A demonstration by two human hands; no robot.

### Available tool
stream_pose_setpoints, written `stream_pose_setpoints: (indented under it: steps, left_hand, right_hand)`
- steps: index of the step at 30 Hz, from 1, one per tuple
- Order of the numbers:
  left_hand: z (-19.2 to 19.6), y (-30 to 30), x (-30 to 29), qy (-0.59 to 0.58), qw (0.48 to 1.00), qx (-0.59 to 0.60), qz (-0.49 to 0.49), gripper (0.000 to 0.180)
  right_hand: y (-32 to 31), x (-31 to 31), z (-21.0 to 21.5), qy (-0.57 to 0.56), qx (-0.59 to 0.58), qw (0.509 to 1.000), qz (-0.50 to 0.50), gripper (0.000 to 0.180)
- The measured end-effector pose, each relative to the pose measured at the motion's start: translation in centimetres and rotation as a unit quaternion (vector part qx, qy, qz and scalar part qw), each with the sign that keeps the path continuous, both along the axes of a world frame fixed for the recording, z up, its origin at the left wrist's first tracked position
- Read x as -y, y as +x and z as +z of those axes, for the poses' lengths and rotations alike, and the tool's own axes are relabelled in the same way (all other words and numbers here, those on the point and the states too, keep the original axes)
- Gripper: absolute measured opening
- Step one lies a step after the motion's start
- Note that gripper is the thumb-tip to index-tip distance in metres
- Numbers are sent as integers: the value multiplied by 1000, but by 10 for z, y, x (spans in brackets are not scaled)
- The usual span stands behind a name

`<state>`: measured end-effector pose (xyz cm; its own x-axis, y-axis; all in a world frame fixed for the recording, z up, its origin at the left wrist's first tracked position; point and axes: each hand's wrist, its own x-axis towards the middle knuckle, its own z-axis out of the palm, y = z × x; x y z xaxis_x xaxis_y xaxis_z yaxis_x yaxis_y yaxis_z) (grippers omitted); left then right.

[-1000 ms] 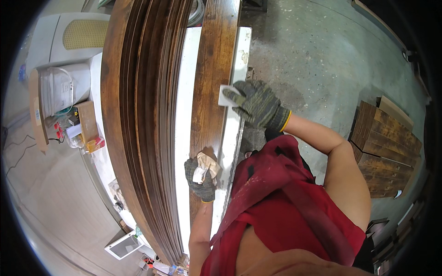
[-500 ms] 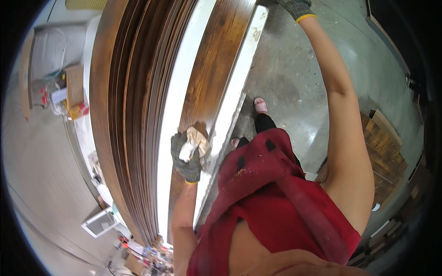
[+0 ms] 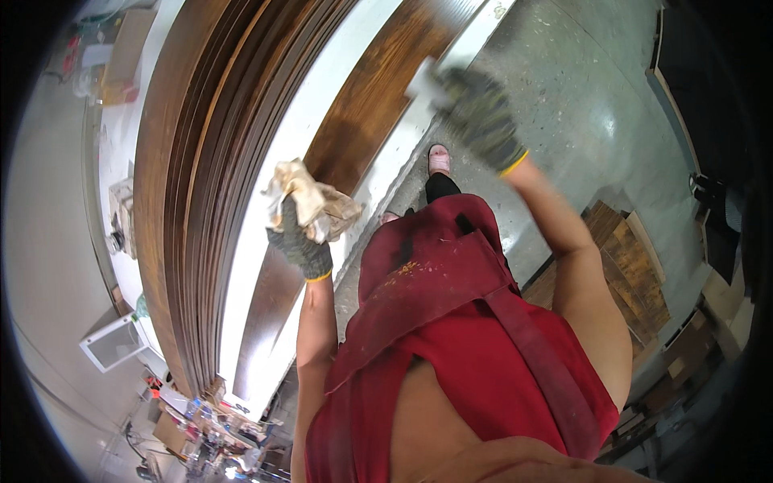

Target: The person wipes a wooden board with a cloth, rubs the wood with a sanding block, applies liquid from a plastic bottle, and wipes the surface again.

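Note:
My left hand [image 3: 298, 248], in a dark knitted glove with a yellow cuff, is closed on a crumpled cream rag [image 3: 310, 203]. Rag and hand are over a dark brown wood-grain board [image 3: 358, 109], near its left edge. My right hand [image 3: 481, 117] wears a matching glove and is smeared by motion. It grips a small pale grey-white piece [image 3: 428, 86] at the right side of the board; its kind is too blurred to make out. White strips run along both sides of the board, including a white edge [image 3: 385, 183] nearest me.
A long row of brown boards [image 3: 205, 161] stands packed at the left. Assorted bottles and boxes [image 3: 205, 427] crowd the lower left. At the right, wood-grain panels [image 3: 632, 266] lie on the grey concrete floor [image 3: 564, 88]. I wear a red apron [image 3: 451, 322].
My right hand has come back from the far top edge toward the board, and its pale piece now shows. My left hand has shifted up and left, with the rag spread wider.

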<state>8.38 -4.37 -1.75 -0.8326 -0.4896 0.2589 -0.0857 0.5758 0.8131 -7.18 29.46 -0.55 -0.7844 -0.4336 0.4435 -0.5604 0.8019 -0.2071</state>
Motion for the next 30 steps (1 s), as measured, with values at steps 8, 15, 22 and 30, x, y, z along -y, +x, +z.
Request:
stream_pose_setpoints:
  steps: [8,15,22,30]
  left_hand:
    - [45,157,44,59,984,-25,167,56]
    - [37,218,68,36,977,48,205,46]
    - [43,254,76,170,958,-22,231,54]
    - [38,276,69,228,925,-42,302,57]
  right_hand:
    - [-29,-10,-13,-26,5,995,-91,53]
    - [137,115,7,-30,121,982,144,57]
    - [49,56,-11,33,43,998,-11,59]
    - [156,152,-8,11,65,971,229,53]
